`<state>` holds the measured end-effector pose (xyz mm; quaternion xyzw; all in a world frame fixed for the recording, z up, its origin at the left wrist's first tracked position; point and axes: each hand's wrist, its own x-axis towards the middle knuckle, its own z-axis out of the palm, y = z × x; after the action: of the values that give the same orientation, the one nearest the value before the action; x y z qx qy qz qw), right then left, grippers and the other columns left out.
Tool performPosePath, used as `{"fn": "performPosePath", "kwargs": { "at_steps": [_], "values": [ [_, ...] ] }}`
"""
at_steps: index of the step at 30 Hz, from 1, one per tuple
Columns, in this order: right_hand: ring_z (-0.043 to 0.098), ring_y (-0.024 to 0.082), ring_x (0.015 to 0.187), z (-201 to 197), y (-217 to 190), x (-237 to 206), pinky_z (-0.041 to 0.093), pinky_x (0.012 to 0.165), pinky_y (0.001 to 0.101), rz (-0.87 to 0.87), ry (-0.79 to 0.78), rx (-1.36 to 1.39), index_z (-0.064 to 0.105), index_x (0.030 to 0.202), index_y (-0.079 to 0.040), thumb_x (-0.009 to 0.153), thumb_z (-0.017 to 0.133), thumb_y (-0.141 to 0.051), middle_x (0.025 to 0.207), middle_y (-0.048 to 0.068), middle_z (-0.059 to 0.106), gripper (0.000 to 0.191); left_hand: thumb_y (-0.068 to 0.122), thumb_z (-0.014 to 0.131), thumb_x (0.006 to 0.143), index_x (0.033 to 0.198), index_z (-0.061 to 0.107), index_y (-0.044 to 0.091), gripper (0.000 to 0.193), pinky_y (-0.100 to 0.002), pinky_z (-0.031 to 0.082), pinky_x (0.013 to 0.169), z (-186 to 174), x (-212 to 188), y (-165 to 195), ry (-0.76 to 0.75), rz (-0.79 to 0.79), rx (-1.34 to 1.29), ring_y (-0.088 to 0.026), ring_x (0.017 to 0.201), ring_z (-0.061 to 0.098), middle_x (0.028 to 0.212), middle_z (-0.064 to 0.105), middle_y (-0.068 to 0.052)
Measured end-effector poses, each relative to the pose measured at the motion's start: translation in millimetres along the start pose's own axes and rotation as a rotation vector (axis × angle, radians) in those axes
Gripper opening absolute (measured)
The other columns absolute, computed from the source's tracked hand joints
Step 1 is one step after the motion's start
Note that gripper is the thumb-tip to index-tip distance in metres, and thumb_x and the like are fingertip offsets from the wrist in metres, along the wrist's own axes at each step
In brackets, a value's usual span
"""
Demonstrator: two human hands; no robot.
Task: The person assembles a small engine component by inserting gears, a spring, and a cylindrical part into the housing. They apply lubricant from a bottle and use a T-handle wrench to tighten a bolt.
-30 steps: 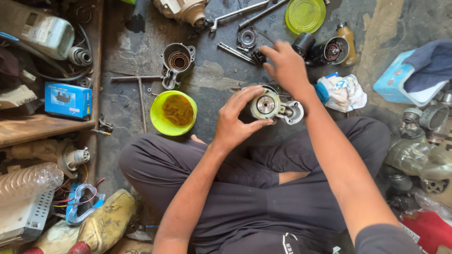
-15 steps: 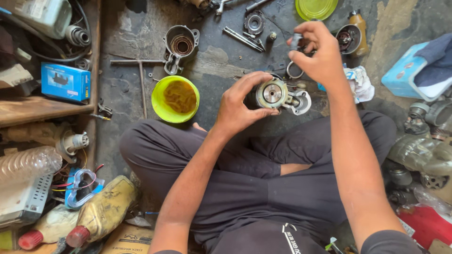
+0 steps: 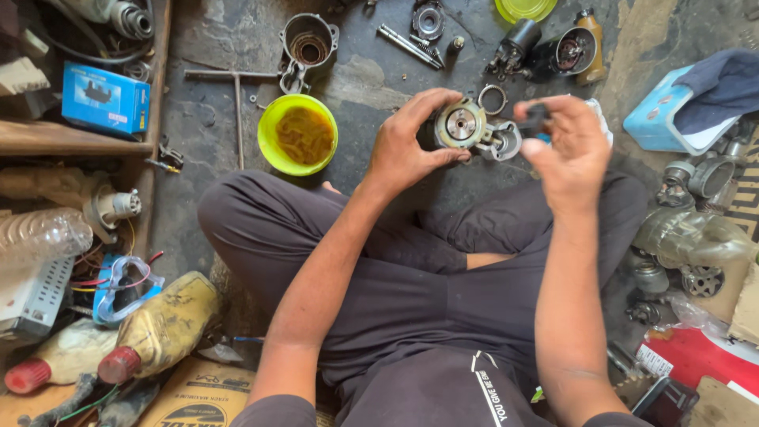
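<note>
A round metal motor part (image 3: pixel 462 126) with a shiny hub in its middle is held up above the floor (image 3: pixel 371 75), over the gap between the person's crossed legs and the yellow bowl (image 3: pixel 297 134). The left hand (image 3: pixel 411 146) wraps it from the near side, thumb under the rim and fingers curled over the top, pressed tight against the casing. The right hand (image 3: pixel 571 150) sits just to the right of it, fingers pinching a small dark piece (image 3: pixel 536 117) close to the part's side bracket; the picture is blurred there, so whether the piece touches the bracket cannot be told.

Just beyond the part a loose metal ring (image 3: pixel 492 99) lies on the floor. Further toward the far edge of the floor lie a bolt (image 3: pixel 405 43), a round plate (image 3: pixel 428 20), a dark motor body (image 3: pixel 514 43) and a yellow lid (image 3: pixel 525 8). Left of these stands an open metal housing (image 3: pixel 308 47), with a T-handled wrench (image 3: pixel 236 87) beside it. The yellow bowl holds brownish liquid and sits well left of the left hand, with bare floor between them. The right edge of the floor is crowded with a light blue box (image 3: pixel 660 119) and grey engine parts (image 3: pixel 696 237). Along the left runs a wooden shelf (image 3: pixel 71 142) carrying a blue carton (image 3: pixel 103 99); below it lie a yellowish oil jug (image 3: pixel 162 328) and a clear plastic bottle (image 3: pixel 39 237)
</note>
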<state>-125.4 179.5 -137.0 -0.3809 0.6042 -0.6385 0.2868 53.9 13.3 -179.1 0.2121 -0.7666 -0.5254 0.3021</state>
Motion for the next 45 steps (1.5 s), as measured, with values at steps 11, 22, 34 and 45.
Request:
{"fn": "performPosePath", "kwargs": {
  "at_steps": [11,22,34,45],
  "values": [
    [0.058,0.029,0.123,24.7,-13.5,-2.3,0.044,0.11,0.0401,-0.221,-0.099,-0.784,0.069,0.12,-0.004,0.077,0.078,-0.006,0.129,0.011,0.066,0.044,0.032,0.097,0.066,0.133,0.064,0.014,0.076,-0.038,0.055,0.106,-1.2,-5.4,0.3,0.001,0.005,-0.007,-0.026,0.125,0.068,0.135,0.067,-0.006],
    [0.066,0.027,0.113,5.3,-7.0,1.3,0.05,0.106,0.0368,-0.178,-0.242,-0.712,0.07,0.123,-0.001,0.085,0.08,-0.006,0.121,0.014,0.069,0.039,0.029,0.095,0.072,0.137,0.058,0.016,0.075,-0.039,0.052,0.11,0.8,-9.8,-3.1,-0.01,0.047,0.029,-0.027,0.131,0.063,0.14,0.062,-0.005],
    [0.059,0.009,0.106,1.2,7.5,16.8,0.049,0.089,0.024,0.388,-0.289,-0.148,0.06,0.126,0.0,0.1,0.071,-0.008,0.116,0.001,0.065,0.03,0.027,0.096,0.069,0.139,0.055,0.018,0.081,-0.039,0.052,0.111,3.9,-9.8,-6.6,-0.027,0.033,0.012,-0.027,0.133,0.062,0.142,0.061,-0.004],
    [0.061,0.011,0.107,2.0,6.0,21.5,0.057,0.083,0.0285,0.487,-0.32,-0.028,0.055,0.129,0.0,0.102,0.066,-0.008,0.119,0.004,0.064,0.029,0.027,0.097,0.069,0.144,0.055,0.018,0.087,-0.043,0.046,0.113,2.3,-2.6,-7.8,-0.101,0.077,0.068,-0.033,0.134,0.058,0.144,0.059,-0.008]
  ]
}}
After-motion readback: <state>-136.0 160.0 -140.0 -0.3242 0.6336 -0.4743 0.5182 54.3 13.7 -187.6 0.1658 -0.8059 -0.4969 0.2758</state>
